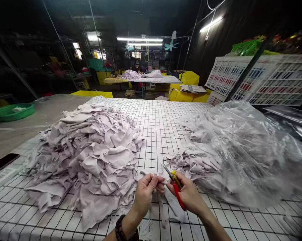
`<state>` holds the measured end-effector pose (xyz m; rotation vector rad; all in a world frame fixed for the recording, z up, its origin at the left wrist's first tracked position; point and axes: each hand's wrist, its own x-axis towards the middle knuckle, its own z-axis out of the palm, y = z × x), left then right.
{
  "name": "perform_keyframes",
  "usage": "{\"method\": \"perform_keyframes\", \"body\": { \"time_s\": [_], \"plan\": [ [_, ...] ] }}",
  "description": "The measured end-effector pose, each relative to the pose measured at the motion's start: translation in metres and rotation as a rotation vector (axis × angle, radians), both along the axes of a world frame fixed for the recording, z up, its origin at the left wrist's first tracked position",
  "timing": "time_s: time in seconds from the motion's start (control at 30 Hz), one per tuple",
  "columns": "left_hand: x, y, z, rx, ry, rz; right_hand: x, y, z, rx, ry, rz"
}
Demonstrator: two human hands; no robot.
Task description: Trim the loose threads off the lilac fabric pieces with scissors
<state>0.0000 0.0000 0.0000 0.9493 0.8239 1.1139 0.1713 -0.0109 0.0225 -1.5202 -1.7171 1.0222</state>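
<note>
The left hand pinches a pale fabric scrap between its fingers, low over the counter. The right hand, fingers closed round the snips, angles their blades up-left, seemingly meeting the scrap's edge.

Seen at the bottom centre of the frame: a left hand and a right hand, both bare, with bare forearms running down to the lower edge. Worn around the left wrist, low and just left of centre: a dark bracelet of small round beads, apparently wound in two rows, sitting snug. Short, plain fingernails on the left hand. Finer marks on either hand too small to tell.
</note>
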Motion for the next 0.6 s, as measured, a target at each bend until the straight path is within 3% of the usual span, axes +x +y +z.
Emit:
{"method": "perform_keyframes", "body": {
  "time_s": [0.27, 0.4, 0.6],
  "plan": [
    [-0.004, -0.006, 0.013, 0.265, 0.282, -0.053, 0.018, -0.010, 0.021, 0.089, -0.403, 0.057],
    [-0.006, -0.007, 0.016, 0.371, 0.394, -0.077, 0.014, -0.012, 0.027, 0.095, -0.464, 0.070],
    [-0.008, -0.006, 0.011, 0.411, 0.455, -0.100, 0.011, -0.011, 0.030, 0.094, -0.465, 0.073]
  ]
}}
